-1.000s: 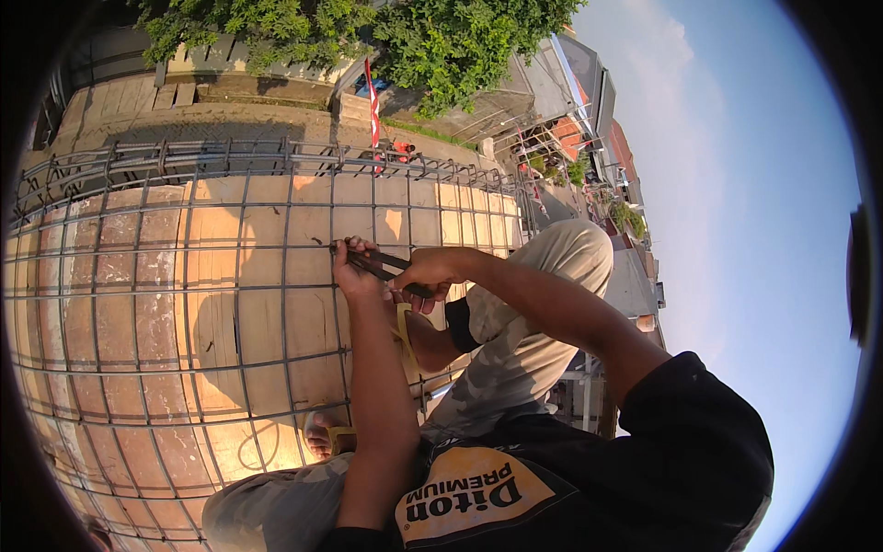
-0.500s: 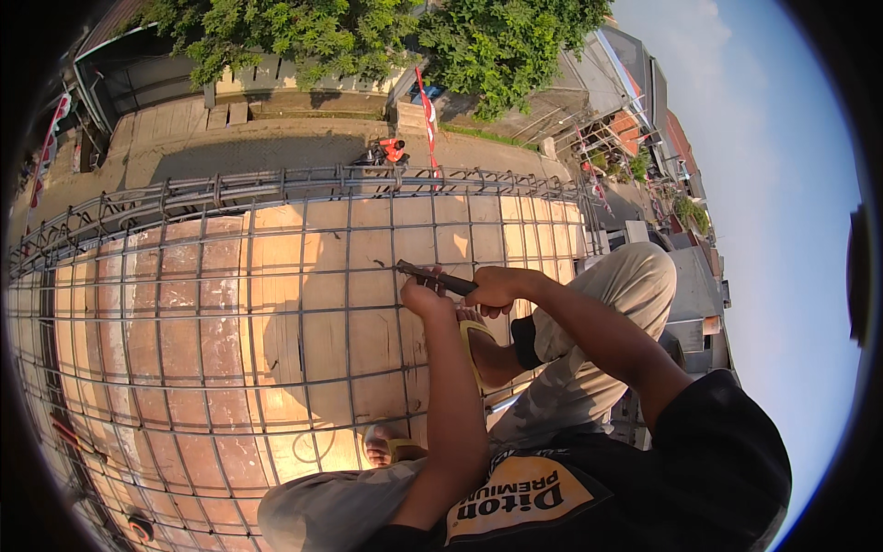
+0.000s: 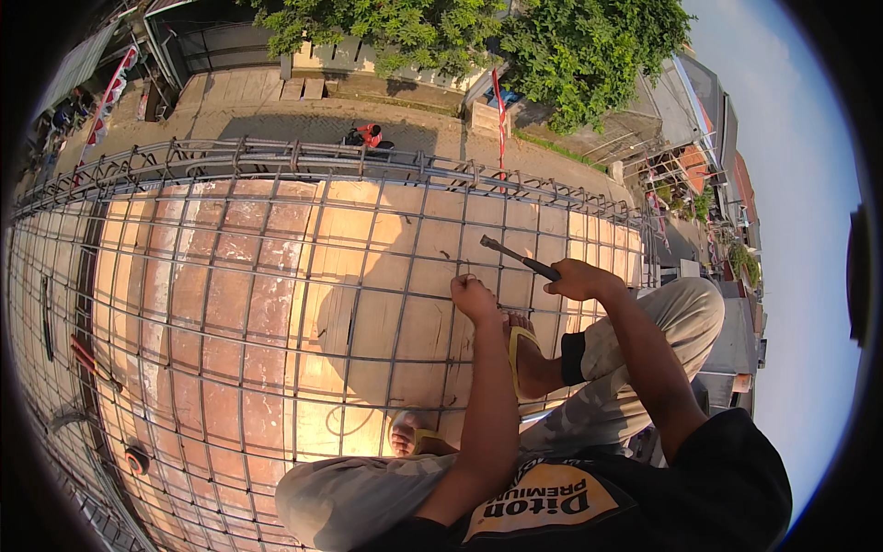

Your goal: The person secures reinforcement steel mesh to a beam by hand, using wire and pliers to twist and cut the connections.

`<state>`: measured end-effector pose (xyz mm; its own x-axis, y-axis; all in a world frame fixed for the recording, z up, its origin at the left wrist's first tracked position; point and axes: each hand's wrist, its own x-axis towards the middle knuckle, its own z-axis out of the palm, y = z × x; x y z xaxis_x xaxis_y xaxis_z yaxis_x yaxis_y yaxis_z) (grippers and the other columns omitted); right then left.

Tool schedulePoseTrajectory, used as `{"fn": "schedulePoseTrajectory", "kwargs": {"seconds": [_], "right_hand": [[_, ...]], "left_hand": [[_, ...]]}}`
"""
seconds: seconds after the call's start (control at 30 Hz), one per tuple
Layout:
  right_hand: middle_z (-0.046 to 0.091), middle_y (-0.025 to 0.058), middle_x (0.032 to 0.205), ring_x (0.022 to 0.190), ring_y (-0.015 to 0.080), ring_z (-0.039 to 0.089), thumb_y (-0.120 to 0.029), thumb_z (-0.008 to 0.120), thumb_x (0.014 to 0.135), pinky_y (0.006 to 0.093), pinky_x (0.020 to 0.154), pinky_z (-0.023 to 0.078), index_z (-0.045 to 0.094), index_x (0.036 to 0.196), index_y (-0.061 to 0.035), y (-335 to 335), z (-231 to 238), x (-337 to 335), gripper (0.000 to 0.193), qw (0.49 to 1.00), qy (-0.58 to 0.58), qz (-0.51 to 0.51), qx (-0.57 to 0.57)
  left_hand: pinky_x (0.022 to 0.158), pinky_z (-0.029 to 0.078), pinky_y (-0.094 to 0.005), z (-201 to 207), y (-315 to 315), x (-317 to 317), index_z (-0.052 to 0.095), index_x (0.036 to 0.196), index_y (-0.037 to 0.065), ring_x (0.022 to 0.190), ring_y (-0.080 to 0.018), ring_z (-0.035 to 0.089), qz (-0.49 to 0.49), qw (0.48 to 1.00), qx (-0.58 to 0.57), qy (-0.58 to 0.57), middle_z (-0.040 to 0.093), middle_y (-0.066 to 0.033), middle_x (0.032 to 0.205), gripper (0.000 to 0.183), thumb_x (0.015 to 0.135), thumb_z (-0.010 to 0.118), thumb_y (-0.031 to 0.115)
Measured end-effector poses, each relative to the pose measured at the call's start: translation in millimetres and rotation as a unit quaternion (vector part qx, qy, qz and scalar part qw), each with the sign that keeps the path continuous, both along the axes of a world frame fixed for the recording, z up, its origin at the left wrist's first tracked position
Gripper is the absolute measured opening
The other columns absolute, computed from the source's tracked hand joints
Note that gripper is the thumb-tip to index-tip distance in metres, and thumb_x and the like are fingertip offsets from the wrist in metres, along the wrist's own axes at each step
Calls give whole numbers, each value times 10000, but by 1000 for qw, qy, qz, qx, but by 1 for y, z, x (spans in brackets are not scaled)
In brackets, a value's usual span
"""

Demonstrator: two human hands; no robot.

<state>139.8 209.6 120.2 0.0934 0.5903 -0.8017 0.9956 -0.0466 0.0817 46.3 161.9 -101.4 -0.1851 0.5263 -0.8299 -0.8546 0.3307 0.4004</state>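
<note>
My right hand (image 3: 586,280) is closed around the dark handle of long-handled pincers (image 3: 518,255), held above the grid with their head pointing up and left. My left hand (image 3: 475,299) is closed low over the steel rebar mesh (image 3: 395,293), close to a bar; whatever its fingers pinch is too small to make out. A gap separates the left hand from the pincers. Under the mesh lie light plywood sheets (image 3: 428,322). Small dark bits rest on the wood just beyond the left hand.
My feet, in yellow flip-flops (image 3: 515,363), stand among the bars. A rebar beam cage (image 3: 303,156) runs along the far edge, above a street with a rider in orange (image 3: 371,135). At left lie a round red-and-black object (image 3: 137,460) and red-handled items (image 3: 85,356).
The pincers have come away from my left hand, drawn up and right by my right hand. My left hand has closed near the mesh. The whole view has shifted.
</note>
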Motion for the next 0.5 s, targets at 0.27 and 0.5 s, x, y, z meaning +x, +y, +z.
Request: {"fn": "schedulePoseTrajectory", "kwargs": {"seconds": [0.27, 0.5], "right_hand": [[694, 273, 1047, 1023, 424, 675, -274, 677, 908, 484, 900, 522, 576, 1190, 53, -34, -74, 44, 443, 995, -75, 67, -12], [725, 154, 1042, 920, 184, 688, -203, 514, 1029, 325, 798, 524, 609, 1300, 44, -3, -67, -26, 378, 922, 309, -193, 134]], "left_hand": [[610, 422, -326, 51, 6, -13, 570, 885, -7, 647, -147, 492, 52, 985, 2, 165, 556, -59, 742, 61, 913, 556, 46], [494, 369, -300, 63, 37, -35, 575, 906, 9, 561, -112, 454, 102, 985, 130, 59, 533, -26, 699, 73, 931, 556, 75]]}}
